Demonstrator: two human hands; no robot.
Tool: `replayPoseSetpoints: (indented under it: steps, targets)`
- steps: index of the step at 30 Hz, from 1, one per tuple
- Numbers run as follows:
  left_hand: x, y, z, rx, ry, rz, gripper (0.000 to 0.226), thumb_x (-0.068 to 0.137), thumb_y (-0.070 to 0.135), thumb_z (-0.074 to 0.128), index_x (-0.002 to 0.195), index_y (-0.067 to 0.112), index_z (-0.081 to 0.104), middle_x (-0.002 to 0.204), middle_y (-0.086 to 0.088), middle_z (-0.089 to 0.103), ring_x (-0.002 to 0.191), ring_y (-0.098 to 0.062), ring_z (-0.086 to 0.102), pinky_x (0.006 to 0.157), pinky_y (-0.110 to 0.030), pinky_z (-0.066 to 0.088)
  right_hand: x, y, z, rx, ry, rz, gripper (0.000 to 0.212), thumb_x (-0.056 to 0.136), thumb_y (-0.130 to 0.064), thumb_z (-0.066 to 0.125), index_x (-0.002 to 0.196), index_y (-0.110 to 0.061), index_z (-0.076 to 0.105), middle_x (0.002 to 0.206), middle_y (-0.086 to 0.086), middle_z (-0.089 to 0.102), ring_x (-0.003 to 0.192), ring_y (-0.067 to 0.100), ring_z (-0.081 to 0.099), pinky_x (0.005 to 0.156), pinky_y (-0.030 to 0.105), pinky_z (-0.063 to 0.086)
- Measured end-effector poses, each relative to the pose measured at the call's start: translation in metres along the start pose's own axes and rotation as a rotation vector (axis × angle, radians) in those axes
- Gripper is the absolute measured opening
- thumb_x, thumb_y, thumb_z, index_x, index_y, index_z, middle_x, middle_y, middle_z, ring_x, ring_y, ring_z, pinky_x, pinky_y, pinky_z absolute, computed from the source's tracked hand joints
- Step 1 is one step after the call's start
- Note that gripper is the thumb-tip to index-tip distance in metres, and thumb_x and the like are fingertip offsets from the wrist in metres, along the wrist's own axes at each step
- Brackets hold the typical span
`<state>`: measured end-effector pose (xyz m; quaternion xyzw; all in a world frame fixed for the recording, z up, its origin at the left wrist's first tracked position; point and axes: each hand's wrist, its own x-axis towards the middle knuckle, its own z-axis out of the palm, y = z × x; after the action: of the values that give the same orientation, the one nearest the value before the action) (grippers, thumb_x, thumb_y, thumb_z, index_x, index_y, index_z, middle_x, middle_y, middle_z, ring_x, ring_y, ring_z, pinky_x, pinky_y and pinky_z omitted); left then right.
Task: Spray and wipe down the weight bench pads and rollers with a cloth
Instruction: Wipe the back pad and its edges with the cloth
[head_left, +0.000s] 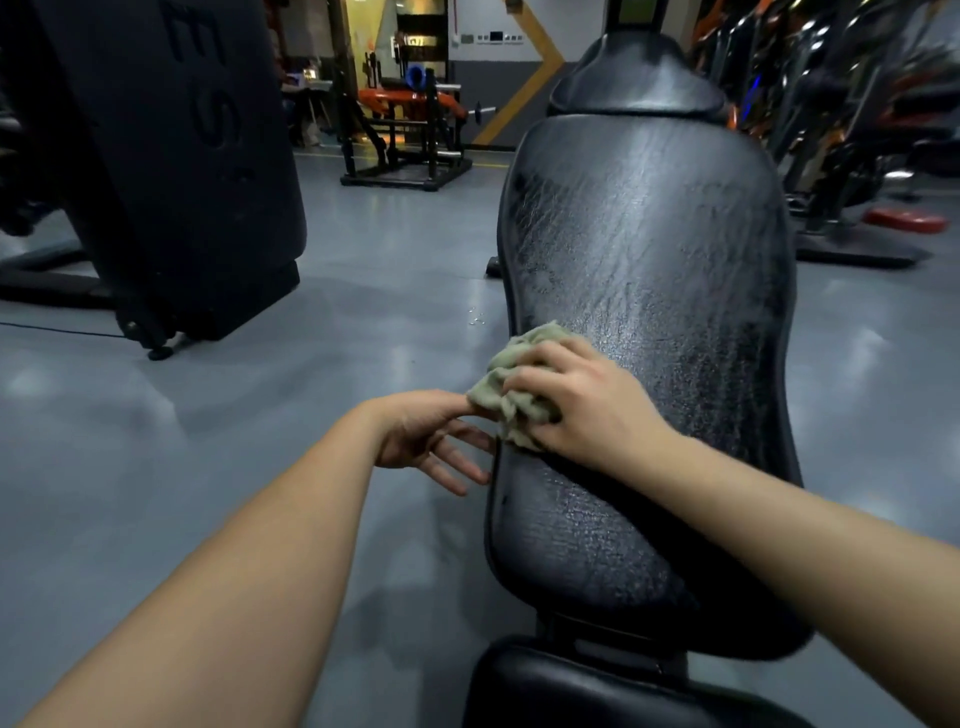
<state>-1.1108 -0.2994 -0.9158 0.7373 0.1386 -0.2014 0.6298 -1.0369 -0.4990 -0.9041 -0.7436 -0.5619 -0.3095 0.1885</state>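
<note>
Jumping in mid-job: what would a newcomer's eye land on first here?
The long black bench pad, streaked with wet spray, fills the centre and right. At its left edge the right hand grips a crumpled greenish cloth against the pad, and the left hand hangs open just beside it.

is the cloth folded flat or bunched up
Bunched up: the cloth shows crumpled wrinkles under the right hand on the back pad.

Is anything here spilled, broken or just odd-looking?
A few small droplets glisten on the grey floor just left of the long back pad, likely stray spray. The pad around the cloth is streaked and wet-looking, which fits cleaning. I see no damage.
</note>
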Motion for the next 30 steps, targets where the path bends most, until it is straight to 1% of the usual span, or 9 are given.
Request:
replayPoseSetpoints:
  steps: [4,6,9,13,18,19,21,24,30]
  targets:
    - [-0.003,0.001,0.000,0.002,0.008,0.004,0.034,0.107,0.036,0.047,0.133,0.018,0.059,0.113,-0.006,0.068,0.077,-0.024,0.075,0.071,-0.046,0.063,0.019,0.064,-0.023,-0.110,-0.028,0.505,0.029,0.089,-0.030,0.064,0.116,-0.023,0.072,0.125,0.003,0.060,0.122,0.030,0.046,0.097,0.043,0.050]
    - [-0.005,0.002,0.000,0.009,-0.005,-0.013,0.035,0.109,0.033,0.043,0.135,0.017,0.059,0.117,-0.005,0.068,0.084,-0.025,0.075,0.073,-0.046,0.063,0.022,0.064,-0.023,-0.134,-0.045,0.605,0.030,0.089,-0.032,0.065,0.117,-0.024,0.071,0.128,0.004,0.060,0.126,0.033,0.046,0.099,0.043,0.048]
    - [-0.007,0.002,-0.004,0.014,-0.009,-0.036,0.038,0.107,0.028,0.041,0.138,0.015,0.059,0.128,-0.005,0.069,0.100,-0.028,0.075,0.069,-0.044,0.064,0.009,0.030,-0.016,-0.132,-0.031,0.433,0.029,0.084,-0.034,0.066,0.108,-0.021,0.073,0.119,0.003,0.067,0.117,0.035,0.057,0.091,0.043,0.054]
    - [-0.005,-0.001,-0.008,-0.005,0.042,0.013,0.033,0.105,0.019,0.043,0.127,0.013,0.066,0.122,-0.005,0.074,0.104,-0.031,0.074,0.073,-0.047,0.063,-0.010,-0.011,-0.008,0.046,-0.037,0.175,0.028,0.081,-0.041,0.063,0.097,-0.021,0.075,0.106,-0.005,0.071,0.109,0.028,0.062,0.096,0.036,0.052]
    - [0.000,-0.007,-0.014,-0.035,0.147,-0.005,0.026,0.101,0.016,0.049,0.117,0.005,0.066,0.084,-0.010,0.067,0.063,-0.021,0.064,0.074,-0.050,0.063,-0.012,0.000,-0.008,0.162,-0.191,-0.142,0.037,0.087,-0.051,0.066,0.106,-0.021,0.077,0.122,0.000,0.068,0.122,0.028,0.058,0.104,0.037,0.049]
    - [0.000,-0.005,-0.015,-0.023,0.160,-0.017,0.026,0.101,0.017,0.051,0.118,0.005,0.066,0.077,-0.009,0.063,0.057,-0.019,0.056,0.072,-0.047,0.063,-0.004,0.017,-0.010,0.132,-0.195,-0.099,0.042,0.085,-0.054,0.066,0.110,-0.022,0.077,0.129,0.003,0.064,0.126,0.032,0.054,0.106,0.042,0.047]
    - [0.000,-0.002,-0.012,0.023,0.164,-0.037,0.028,0.099,0.019,0.055,0.122,0.009,0.068,0.065,-0.005,0.057,0.055,-0.017,0.046,0.069,-0.041,0.061,0.010,0.047,-0.019,0.102,-0.110,0.241,0.044,0.081,-0.053,0.070,0.112,-0.023,0.076,0.139,0.005,0.056,0.129,0.037,0.045,0.107,0.049,0.044]
    - [-0.004,0.001,-0.008,0.070,0.136,-0.060,0.030,0.100,0.017,0.052,0.123,0.010,0.069,0.064,-0.005,0.055,0.054,-0.017,0.044,0.067,-0.040,0.059,0.021,0.055,-0.016,0.027,-0.039,0.583,0.040,0.085,-0.040,0.074,0.120,-0.021,0.073,0.140,0.005,0.053,0.133,0.032,0.040,0.110,0.042,0.038]
    - [-0.014,-0.003,-0.030,0.416,0.236,-0.099,0.026,0.104,0.012,0.048,0.115,0.013,0.072,0.074,-0.008,0.067,0.058,-0.018,0.055,0.067,-0.039,0.062,-0.005,-0.007,-0.004,0.045,-0.094,0.278,0.035,0.078,-0.039,0.066,0.107,-0.022,0.075,0.117,-0.004,0.069,0.116,0.026,0.061,0.096,0.042,0.053]
